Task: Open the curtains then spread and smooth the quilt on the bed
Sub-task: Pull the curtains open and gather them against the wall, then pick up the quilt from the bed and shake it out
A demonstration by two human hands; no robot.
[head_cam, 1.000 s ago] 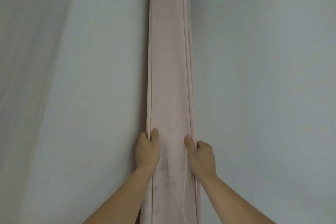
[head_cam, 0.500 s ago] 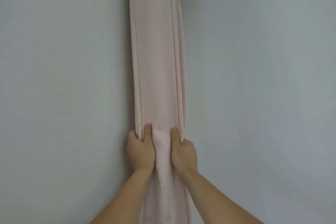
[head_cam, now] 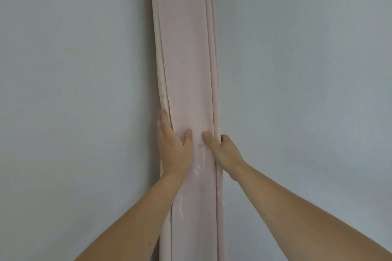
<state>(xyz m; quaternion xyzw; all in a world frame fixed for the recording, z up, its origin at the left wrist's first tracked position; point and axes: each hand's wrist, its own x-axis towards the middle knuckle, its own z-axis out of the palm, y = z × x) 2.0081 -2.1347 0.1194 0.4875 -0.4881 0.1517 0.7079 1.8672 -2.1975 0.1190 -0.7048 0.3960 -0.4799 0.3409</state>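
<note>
The pink curtain [head_cam: 186, 70], gathered into a column in the wall corner, is sitting between both grips: the left hand [head_cam: 174, 150] is pressing flat-fingered, the right hand [head_cam: 224, 150] is pinching the folds. Letting go carelessly risks the pleats fanning out again.

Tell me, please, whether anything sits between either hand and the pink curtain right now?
Nothing visible does. The left hand lies directly on the gathered curtain at its left edge, and the right hand grips its right folds, thumb across the front. Only bare wall flanks the fabric.
</note>
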